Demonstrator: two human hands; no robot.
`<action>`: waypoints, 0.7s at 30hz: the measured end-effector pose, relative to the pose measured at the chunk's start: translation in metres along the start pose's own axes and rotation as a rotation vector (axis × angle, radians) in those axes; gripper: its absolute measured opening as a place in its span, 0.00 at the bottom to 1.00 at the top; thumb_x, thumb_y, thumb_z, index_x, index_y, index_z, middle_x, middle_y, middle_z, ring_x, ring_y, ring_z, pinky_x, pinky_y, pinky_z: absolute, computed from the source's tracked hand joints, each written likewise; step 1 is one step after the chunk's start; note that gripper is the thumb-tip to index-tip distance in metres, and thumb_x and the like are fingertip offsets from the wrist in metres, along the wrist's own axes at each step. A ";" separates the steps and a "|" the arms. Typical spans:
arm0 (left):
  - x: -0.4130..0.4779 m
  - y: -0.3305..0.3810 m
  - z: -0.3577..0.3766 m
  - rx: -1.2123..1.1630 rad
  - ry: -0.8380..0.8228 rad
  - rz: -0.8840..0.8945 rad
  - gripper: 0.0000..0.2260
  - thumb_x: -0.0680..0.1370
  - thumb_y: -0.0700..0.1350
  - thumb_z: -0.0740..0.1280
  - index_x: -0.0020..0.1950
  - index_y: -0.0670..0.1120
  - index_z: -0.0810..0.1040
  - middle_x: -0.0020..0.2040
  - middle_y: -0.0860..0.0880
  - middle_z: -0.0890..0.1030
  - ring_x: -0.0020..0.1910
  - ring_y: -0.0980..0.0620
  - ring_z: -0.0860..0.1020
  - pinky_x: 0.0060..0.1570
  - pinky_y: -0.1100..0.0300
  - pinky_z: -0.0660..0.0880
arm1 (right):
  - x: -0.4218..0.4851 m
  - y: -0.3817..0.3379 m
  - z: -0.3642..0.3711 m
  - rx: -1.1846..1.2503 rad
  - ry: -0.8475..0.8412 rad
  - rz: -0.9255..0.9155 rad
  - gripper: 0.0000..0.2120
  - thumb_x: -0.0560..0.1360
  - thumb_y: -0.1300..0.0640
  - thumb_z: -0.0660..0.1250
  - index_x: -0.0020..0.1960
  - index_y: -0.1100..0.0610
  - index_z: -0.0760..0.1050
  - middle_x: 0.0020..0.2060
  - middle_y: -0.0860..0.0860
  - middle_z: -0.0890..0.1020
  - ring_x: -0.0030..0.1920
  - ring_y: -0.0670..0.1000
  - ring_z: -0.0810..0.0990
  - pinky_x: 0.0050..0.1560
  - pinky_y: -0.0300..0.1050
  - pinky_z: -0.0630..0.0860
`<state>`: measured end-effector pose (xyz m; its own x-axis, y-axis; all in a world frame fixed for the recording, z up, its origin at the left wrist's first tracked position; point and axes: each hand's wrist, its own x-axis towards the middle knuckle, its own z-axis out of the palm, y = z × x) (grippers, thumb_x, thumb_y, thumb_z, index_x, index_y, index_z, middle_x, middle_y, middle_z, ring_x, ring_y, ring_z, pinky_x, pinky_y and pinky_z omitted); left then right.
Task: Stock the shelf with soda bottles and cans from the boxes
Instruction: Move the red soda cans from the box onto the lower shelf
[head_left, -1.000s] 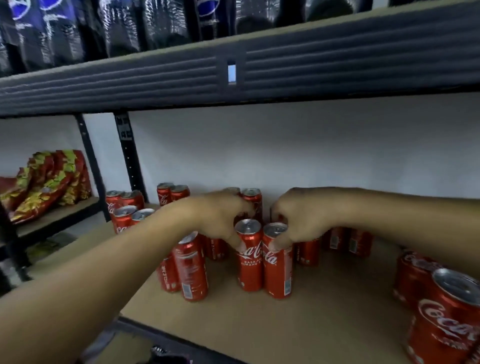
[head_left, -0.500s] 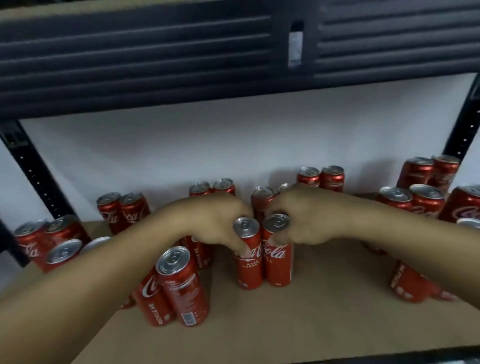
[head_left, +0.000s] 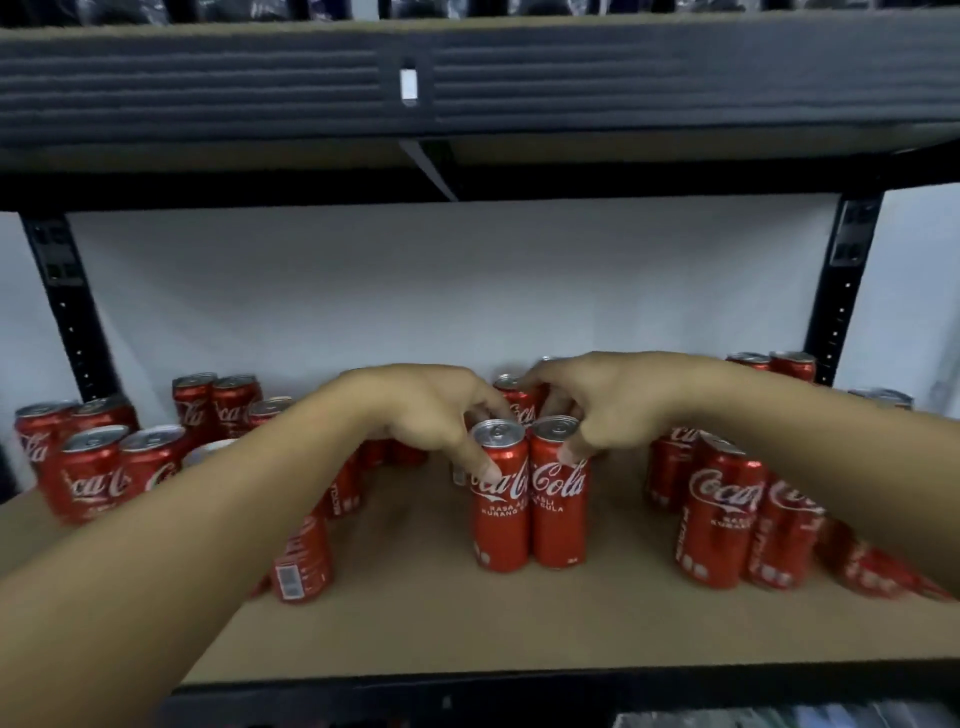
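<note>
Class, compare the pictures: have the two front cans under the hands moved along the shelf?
No. The two front cans still stand directly in front of the back can, labels facing forward as before. Only the camera has shifted.

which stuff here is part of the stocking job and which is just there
In the job: left hand gripping the left middle can; right hand gripping the right middle can; other cans on both sides; shelf board.
Just there: white tag, upper beam, black post, wall.
</note>
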<state>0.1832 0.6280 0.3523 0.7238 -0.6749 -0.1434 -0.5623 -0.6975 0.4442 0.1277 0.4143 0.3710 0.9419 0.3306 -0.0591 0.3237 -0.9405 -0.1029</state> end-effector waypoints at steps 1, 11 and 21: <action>-0.001 0.005 0.004 -0.015 0.011 -0.011 0.24 0.71 0.46 0.81 0.66 0.53 0.79 0.56 0.58 0.85 0.57 0.58 0.83 0.64 0.52 0.78 | -0.002 0.006 0.001 0.017 -0.004 -0.014 0.40 0.73 0.54 0.77 0.78 0.46 0.59 0.63 0.43 0.79 0.59 0.48 0.80 0.61 0.51 0.79; -0.020 0.034 0.034 -0.031 0.199 -0.137 0.26 0.74 0.47 0.78 0.71 0.56 0.76 0.55 0.61 0.83 0.51 0.61 0.81 0.49 0.65 0.78 | -0.015 0.030 0.014 0.197 -0.051 -0.140 0.44 0.72 0.54 0.76 0.79 0.41 0.54 0.75 0.45 0.70 0.73 0.51 0.71 0.70 0.54 0.73; -0.019 0.045 0.029 0.195 0.267 -0.164 0.27 0.68 0.58 0.81 0.63 0.55 0.78 0.49 0.55 0.84 0.42 0.56 0.85 0.50 0.53 0.82 | -0.028 0.022 0.013 0.005 0.108 -0.120 0.39 0.73 0.49 0.77 0.77 0.45 0.59 0.62 0.43 0.77 0.59 0.49 0.78 0.62 0.50 0.77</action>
<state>0.1320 0.6027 0.3489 0.8750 -0.4817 0.0487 -0.4773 -0.8413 0.2538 0.1078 0.3850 0.3572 0.9007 0.4301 0.0608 0.4343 -0.8944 -0.1073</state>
